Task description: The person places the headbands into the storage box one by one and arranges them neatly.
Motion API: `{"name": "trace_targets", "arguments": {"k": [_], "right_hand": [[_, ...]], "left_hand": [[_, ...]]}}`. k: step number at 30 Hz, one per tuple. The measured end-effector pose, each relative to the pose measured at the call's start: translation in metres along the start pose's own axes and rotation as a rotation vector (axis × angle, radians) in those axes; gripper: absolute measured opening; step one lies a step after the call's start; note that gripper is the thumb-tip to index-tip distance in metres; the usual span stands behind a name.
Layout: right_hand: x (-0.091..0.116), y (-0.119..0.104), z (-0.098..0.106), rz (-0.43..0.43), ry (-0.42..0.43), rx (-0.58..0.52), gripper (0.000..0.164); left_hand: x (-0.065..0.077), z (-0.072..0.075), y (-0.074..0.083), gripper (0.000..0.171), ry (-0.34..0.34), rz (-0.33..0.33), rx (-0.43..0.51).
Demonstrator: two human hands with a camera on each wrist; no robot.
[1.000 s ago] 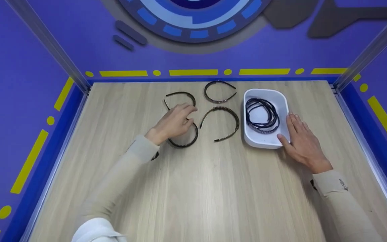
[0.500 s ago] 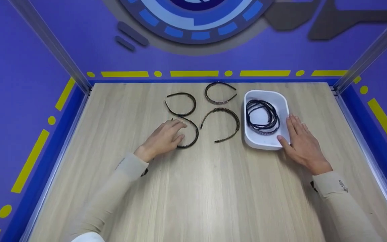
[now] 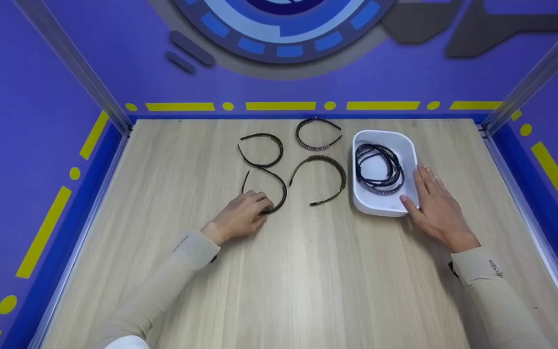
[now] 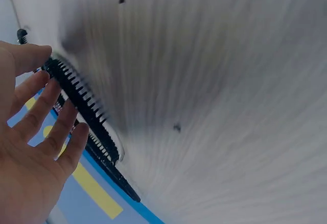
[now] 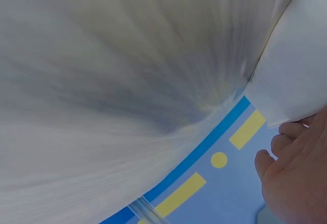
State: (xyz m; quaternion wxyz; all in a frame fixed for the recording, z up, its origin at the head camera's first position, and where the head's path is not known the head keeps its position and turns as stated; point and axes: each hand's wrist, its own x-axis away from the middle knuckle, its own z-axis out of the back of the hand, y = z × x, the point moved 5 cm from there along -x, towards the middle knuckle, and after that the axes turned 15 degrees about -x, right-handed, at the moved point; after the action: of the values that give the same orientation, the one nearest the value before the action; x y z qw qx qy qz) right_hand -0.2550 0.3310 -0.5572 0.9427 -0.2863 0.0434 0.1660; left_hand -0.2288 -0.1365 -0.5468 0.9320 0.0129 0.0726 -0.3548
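My left hand (image 3: pixel 241 215) pinches the near edge of a black toothed headband (image 3: pixel 285 190) lying on the table. In the left wrist view, thumb and forefinger meet at one part of the toothed headband (image 4: pixel 82 96), the other fingers spread loosely. My right hand (image 3: pixel 440 211) rests against the right side of a white plastic bin (image 3: pixel 380 210), fingers straight along its wall and thumb at the rim. Several dark headbands (image 3: pixel 380 186) lie heaped inside. The right wrist view has the bin's pale wall (image 5: pixel 294 66) beside the fingers of that hand.
A thin black headband (image 3: pixel 279 157) lies just behind the pinched one, overlapping it in the head view. A brownish toothed headband (image 3: pixel 343 177) and a glittery one (image 3: pixel 315 147) lie between it and the bin. Blue-purple panels (image 3: pixel 279 89) wall the wooden table (image 3: pixel 308 271).
My left hand has drawn back from over the two left headbands, then come down on the near one's front edge and taken hold of it. The right hand stays at the bin.
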Motion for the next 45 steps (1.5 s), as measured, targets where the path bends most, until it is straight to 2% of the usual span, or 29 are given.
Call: {"name": "trace_targets", "arguments": {"k": [4,13,20,31,38,45], "right_hand": [[-0.001,-0.001,0.0,0.003,0.001,-0.006,0.086],[-0.002,-0.001,0.001,-0.002,0.002,-0.007,0.086],[-0.004,-0.001,0.0,0.019,0.012,-0.006,0.084],[-0.004,-0.001,-0.001,0.021,0.016,-0.001,0.085],[-0.002,-0.001,-0.002,0.015,0.013,-0.008,0.085],[0.0,0.0,-0.002,0.015,0.013,-0.011,0.084]], "left_hand": [[-0.003,-0.003,0.001,0.021,-0.029,0.0,-0.003],[-0.007,-0.001,0.004,0.017,-0.032,-0.006,0.018],[-0.01,0.002,0.006,0.012,-0.049,0.017,0.007],[-0.011,0.003,0.007,0.016,-0.005,0.014,-0.051],[-0.009,0.006,0.009,0.016,0.086,0.035,-0.146],[-0.008,0.011,0.01,0.018,0.149,0.058,-0.178]]}}
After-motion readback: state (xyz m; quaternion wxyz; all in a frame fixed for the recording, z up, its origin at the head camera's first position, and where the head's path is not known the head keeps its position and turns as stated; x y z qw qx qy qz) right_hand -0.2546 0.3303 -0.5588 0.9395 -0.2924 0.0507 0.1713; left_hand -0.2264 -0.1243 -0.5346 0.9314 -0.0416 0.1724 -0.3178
